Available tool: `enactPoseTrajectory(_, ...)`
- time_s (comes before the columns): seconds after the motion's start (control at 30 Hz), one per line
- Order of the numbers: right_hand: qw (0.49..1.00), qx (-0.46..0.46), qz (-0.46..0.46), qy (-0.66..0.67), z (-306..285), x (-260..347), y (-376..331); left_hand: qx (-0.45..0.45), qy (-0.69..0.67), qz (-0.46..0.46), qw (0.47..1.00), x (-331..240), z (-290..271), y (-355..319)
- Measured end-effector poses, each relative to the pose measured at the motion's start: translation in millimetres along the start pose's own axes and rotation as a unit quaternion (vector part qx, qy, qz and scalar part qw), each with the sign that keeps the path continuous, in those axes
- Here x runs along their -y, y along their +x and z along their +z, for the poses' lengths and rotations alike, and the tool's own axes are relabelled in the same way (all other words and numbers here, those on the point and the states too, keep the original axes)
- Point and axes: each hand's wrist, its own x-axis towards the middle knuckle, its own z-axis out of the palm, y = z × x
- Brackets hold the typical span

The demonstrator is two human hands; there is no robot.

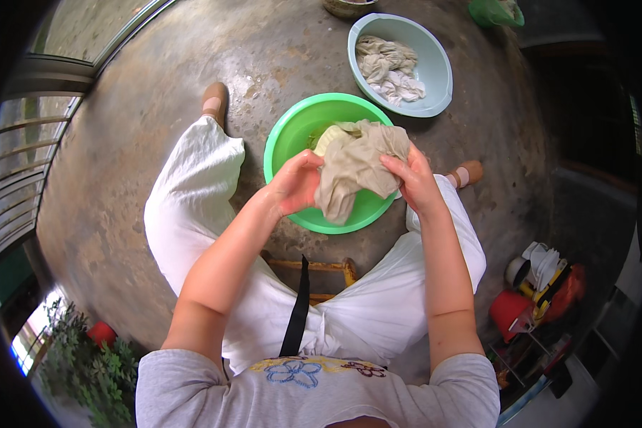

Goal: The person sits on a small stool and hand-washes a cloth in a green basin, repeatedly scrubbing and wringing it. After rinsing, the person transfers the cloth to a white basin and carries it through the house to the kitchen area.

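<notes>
A wet-looking beige cloth (360, 160) is stretched between my two hands above a bright green basin (282, 146). My left hand (297, 184) pinches its left edge, with the thumb on top. On the other side, my right hand (415, 177) grips the cloth with the thumb pressed over it. The fingers behind the cloth are hidden. Inside the basin, partly covered by the cloth, a pale yellow ribbed thing (326, 139) shows; its kind I cannot make out.
A light blue basin (439, 75) holding beige and white crumpled cloths (389, 68) stands beyond the green one. A metal bowl (349, 7) and a green container (497, 13) are farther off. At right is a red bucket (510, 314); at left, a leafy plant (85, 364).
</notes>
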Motion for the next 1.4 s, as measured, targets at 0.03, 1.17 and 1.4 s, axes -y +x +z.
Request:
enactPoseTrajectory(0.03, 0.999, 0.008, -0.017, -0.041, 2.1, 2.5, -0.2, 0.035, -0.052, -0.06, 0.996, 1.8, 1.3, -0.2)
enactPoseTrajectory(1.17, 0.867, -0.341, -0.228, -0.282, 65.2, -78.2, 50.2, -0.201, 0.056, 0.2, 0.957, 34.6, 37.7, 48.0)
enactPoseTrajectory(1.4, 0.894, -0.328, -0.141, -0.271, 14.0, -65.1, 61.9, -0.155, 0.159, 0.175, 0.959, 46.5, 61.1, 29.5)
